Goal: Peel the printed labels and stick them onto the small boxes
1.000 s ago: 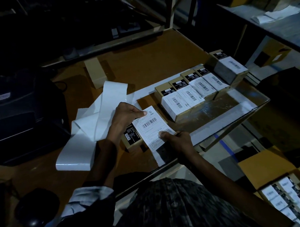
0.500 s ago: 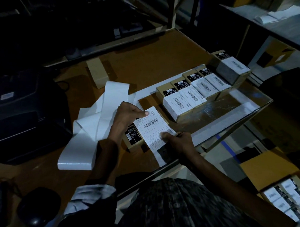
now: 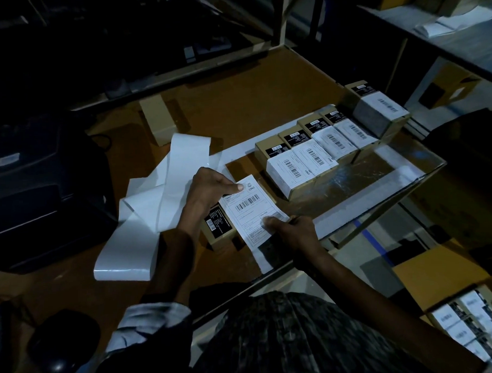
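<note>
A white printed label [image 3: 250, 211] with a barcode lies over a small tan box [image 3: 217, 225] with a black side panel, near the table's front edge. My left hand [image 3: 208, 191] presses the label's far corner with the thumb. Fingers of my right hand [image 3: 289, 231] pin the label's near corner. The label hides most of the box. Behind it a row of several labelled boxes [image 3: 308, 163] runs to the right, ending at a raised one [image 3: 376, 109].
A folded strip of white backing paper [image 3: 156, 211] trails left of my hands. A black printer [image 3: 38, 188] stands at the left, a dark mouse [image 3: 63, 340] at the near left. A carton of labelled boxes [image 3: 467, 323] sits at the lower right. A small tan box [image 3: 160, 119] lies farther back.
Both hands stay on the label and box, with only slight pressing shifts of the fingers. The view has drifted a little.
</note>
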The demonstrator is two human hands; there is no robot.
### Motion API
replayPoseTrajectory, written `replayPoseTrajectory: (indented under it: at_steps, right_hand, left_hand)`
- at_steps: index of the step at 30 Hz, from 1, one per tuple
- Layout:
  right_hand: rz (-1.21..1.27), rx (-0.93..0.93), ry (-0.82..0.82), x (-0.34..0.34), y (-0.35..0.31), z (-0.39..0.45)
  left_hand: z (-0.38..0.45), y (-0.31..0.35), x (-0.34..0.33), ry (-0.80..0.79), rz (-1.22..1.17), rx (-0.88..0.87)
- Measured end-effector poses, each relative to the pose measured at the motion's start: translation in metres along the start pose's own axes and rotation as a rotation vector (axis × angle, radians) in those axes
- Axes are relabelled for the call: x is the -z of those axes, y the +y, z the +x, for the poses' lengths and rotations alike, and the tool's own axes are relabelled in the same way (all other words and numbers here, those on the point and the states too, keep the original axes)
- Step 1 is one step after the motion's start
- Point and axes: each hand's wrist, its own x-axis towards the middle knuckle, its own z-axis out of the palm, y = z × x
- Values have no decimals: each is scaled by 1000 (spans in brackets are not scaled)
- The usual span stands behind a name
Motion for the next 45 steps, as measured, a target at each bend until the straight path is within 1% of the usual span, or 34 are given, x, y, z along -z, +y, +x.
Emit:
replayPoseTrajectory:
  at_steps: [7,22,31,35,39,41,45]
  right_hand:
    - [-32,5,49,-4,4,6]
    - [-87,0,45,-3,3,7]
    - [-250,155,82,-3,5,2]
    - [-283,191,136,-4,4,-2]
    - [-411,264,175,-3,3,-1]
    - [-452,308,170,2,3,1]
    - [-503,289,101,11,-4,0]
  left_hand:
    - [0,-1,0,2,-16,6]
    - [-1,-4,-5,32,-6,34]
    - [-14,-6,-15,121,113,-50]
    - [-20,-7,-23,189,181,-63]
    - [-25,-8,-24,246,208,-82]
    - [-24,-8,-22,251,197,-86]
    - [-25,-6,-23,290,289,-103]
